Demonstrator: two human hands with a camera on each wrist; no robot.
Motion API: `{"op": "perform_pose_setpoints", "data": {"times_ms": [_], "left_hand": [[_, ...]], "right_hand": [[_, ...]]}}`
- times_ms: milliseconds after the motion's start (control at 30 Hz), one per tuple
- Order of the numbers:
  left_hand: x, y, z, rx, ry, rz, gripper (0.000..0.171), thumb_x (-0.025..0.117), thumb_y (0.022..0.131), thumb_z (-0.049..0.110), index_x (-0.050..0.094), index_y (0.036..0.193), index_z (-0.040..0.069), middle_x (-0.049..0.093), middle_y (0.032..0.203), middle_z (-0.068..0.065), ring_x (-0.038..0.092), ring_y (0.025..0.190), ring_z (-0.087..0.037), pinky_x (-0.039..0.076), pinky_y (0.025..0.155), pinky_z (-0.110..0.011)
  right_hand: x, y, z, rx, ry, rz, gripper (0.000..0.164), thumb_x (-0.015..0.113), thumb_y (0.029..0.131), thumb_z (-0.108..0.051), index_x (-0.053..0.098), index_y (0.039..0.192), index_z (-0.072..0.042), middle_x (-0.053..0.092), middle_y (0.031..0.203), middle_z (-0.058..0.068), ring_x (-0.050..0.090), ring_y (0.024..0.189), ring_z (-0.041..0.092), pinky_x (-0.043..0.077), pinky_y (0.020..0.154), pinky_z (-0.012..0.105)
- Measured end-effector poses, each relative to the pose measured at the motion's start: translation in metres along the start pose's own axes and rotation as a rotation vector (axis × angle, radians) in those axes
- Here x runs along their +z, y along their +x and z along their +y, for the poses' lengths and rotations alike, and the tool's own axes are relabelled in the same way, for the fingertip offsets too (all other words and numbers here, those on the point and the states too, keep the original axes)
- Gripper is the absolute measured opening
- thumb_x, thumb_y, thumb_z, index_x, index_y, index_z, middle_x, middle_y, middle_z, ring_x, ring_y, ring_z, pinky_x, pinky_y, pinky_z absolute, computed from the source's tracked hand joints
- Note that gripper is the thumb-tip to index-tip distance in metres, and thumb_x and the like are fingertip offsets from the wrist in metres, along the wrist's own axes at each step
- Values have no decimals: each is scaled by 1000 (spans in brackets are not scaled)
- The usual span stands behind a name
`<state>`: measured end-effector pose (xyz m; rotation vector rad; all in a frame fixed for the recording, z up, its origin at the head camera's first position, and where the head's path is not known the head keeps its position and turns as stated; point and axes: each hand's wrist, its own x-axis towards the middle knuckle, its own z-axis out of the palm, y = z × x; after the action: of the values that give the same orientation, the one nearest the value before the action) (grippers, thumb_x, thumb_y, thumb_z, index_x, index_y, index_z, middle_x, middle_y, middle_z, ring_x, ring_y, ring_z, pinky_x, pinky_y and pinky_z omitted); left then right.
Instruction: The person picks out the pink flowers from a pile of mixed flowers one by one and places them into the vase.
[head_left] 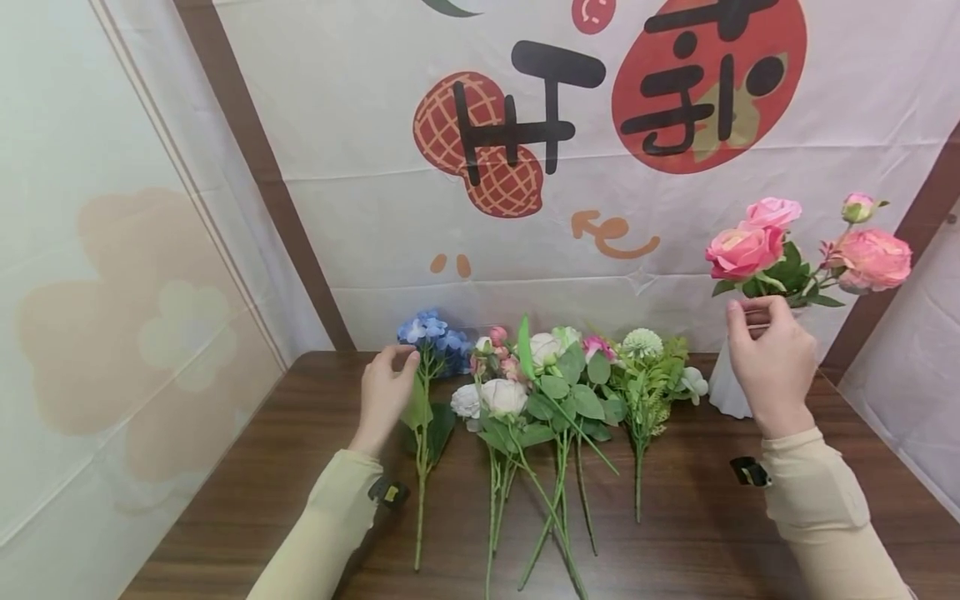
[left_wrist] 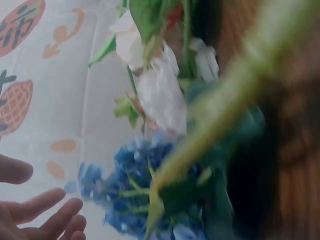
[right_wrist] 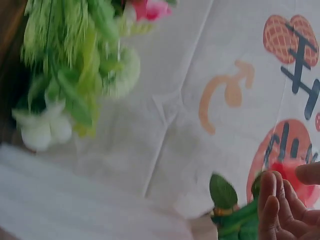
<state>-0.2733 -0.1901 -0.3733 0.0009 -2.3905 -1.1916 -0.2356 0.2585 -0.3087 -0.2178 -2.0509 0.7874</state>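
I am seeing one container, a white vase [head_left: 727,387], standing upright at the far right of the brown table [head_left: 675,533]. It is holding pink flowers [head_left: 746,250]: two full blooms are leaning left over the rim, while a larger ruffled bloom [head_left: 873,258] and a small bud [head_left: 857,207] are spreading right, with green leaves crowding the mouth.

The person's right hand [head_left: 776,362] is hovering at the vase's mouth and hiding part of it from me. Its fingers are lying close together and bending, and the right wrist view is showing me a gap between them and the thumb; I cannot tell whether they are touching a leaf.

On the left, the left hand [head_left: 386,387] is hovering beside the blue flower [head_left: 423,329], which is lying on the table with its stem pointing near. Its fingers are slightly bent and standing apart from the thumb, pinching nothing that I am making out.

Between the hands, white roses [head_left: 504,398] and a ferny green sprig [head_left: 652,392] are lying with their heads far and stems near.
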Motion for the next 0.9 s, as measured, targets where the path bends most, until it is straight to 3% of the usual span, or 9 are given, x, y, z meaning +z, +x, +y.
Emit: {"op": "perform_pose_setpoints", "data": {"times_ms": [100,200,300,333,500,667,900], "left_hand": [[8,2,7,2,-23,14,27,58,93,23,66,111,4,68,106,-14,61,94,-30,47,82,-43],[16,3,13,-7,-31,17,25,59,92,24,67,109,6,69,104,-13,61,91,-28,46,79,-41],[24,4,19,-21,-28,25,24,61,91,24,67,108,8,69,102,-12,62,89,-27,48,77,-40],[28,5,21,-21,-31,26,24,61,91,24,67,107,8,70,101,-12,63,88,-27,48,76,-41],[48,6,30,-17,-59,-2,20,63,89,20,68,104,7,71,95,-12,66,84,-26,51,74,-37],[65,7,38,-57,-85,-37,18,63,89,19,68,101,7,71,89,-10,66,77,-23,51,70,-35],[88,11,44,-97,-94,-50,17,64,88,19,70,98,6,70,90,-12,64,83,-27,50,75,-39]], "right_hand": [[8,-8,-5,-24,1,-35,34,57,91,-37,68,101,-7,73,85,15,40,60,-23,32,54,16],[17,-14,-9,-50,7,-76,31,58,92,-34,69,99,-6,73,84,15,61,63,0,36,55,17],[25,-20,-12,-57,18,-138,31,58,93,-32,68,99,-4,72,85,16,68,72,28,43,58,24],[28,-22,-13,-50,19,-161,32,57,93,-33,68,99,-4,72,86,16,69,74,30,46,59,28],[40,-28,-15,-31,19,-244,35,52,95,-36,66,102,-4,72,90,17,69,77,32,49,65,45],[49,-33,-18,-28,-5,-302,37,50,96,-38,66,104,-5,72,91,16,68,78,34,48,65,46],[54,-37,-21,-18,-53,-400,41,48,97,-42,66,105,-7,72,93,15,66,74,34,47,59,45]]}}
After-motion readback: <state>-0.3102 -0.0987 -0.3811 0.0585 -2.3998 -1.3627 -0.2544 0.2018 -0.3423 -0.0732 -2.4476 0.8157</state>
